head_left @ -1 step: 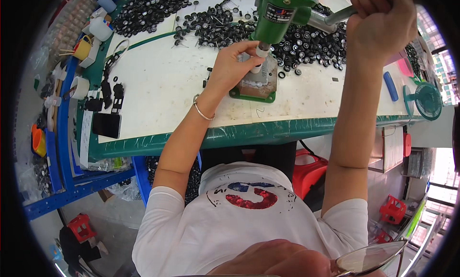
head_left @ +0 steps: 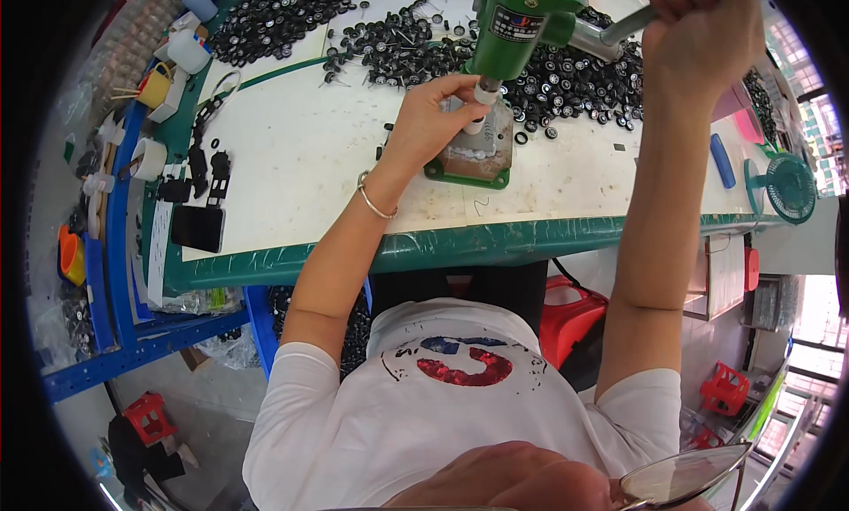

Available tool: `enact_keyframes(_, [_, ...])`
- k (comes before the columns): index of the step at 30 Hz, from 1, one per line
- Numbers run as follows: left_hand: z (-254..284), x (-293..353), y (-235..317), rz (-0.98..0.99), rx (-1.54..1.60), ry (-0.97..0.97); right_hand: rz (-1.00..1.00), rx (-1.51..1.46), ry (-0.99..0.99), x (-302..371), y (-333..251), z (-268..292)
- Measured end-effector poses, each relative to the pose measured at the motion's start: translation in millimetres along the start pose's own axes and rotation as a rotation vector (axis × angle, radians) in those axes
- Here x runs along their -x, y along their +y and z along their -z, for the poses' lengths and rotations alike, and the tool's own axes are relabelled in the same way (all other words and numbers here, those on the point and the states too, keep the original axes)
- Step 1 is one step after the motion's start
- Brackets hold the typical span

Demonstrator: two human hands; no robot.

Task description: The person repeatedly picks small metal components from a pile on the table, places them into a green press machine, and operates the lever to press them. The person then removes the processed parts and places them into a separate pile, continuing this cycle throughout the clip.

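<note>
Workshop around us: red plastic stools (head_left: 149, 418) stand on the floor, and a blue metal rack (head_left: 133, 356) runs past the left end of the bench.
Bench: our white-topped, green-edged bench (head_left: 309, 148) carries everything we work with.
Far side: a loose heap of small black wheels with thin metal pins (head_left: 393, 56) lies toward its far edge; round black wheels with silvery centres (head_left: 575, 87) crowd behind and right of the press.
Press: our green metal hand press (head_left: 502, 58) stands near the middle of the near edge, its flat metal plate (head_left: 482, 156) under the ram.
Left hand (head_left: 423, 126): thumb and forefinger appear to pinch a small white cylindrical piece (head_left: 485, 95) directly under the ram, above the plate; we cannot tell whether it is loose or part of the press.
Right hand (head_left: 699, 47): fingers clenched around the end of the grey metal lever (head_left: 630, 25), raised over the bench's right half.
Just changed: almost nothing; our right hand and forearm have shifted very slightly, while the left hand and press stay put.
Meaning: we judge the work at the press to be at the same point, with one hand steadying and the other on the lever.
Near corners: a black flat rectangular device (head_left: 197, 229) lies at the left one, a green round fan (head_left: 790, 186) by the right.
</note>
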State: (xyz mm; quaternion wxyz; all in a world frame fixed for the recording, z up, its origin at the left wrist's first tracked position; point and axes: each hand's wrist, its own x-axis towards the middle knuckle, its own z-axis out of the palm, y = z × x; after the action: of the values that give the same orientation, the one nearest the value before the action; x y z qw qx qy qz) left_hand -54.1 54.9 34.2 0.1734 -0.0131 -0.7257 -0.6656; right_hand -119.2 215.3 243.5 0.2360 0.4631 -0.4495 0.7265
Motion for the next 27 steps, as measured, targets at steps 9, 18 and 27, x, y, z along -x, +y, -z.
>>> enact_keyframes(9, [58.9,-11.4,-19.1,0.210,0.686,0.223,-0.654,-0.187,0.057,-62.2,95.2,54.0])
enact_keyframes(18, [70.4,-12.6,-33.2,0.420,-0.726,0.143,-0.566,0.021,0.244,39.8,84.2,75.4])
enact_keyframes(27, [72.2,-23.1,-24.0,0.468,-0.695,-0.046,-0.668,1.045,-0.448,207.5,78.6,116.4])
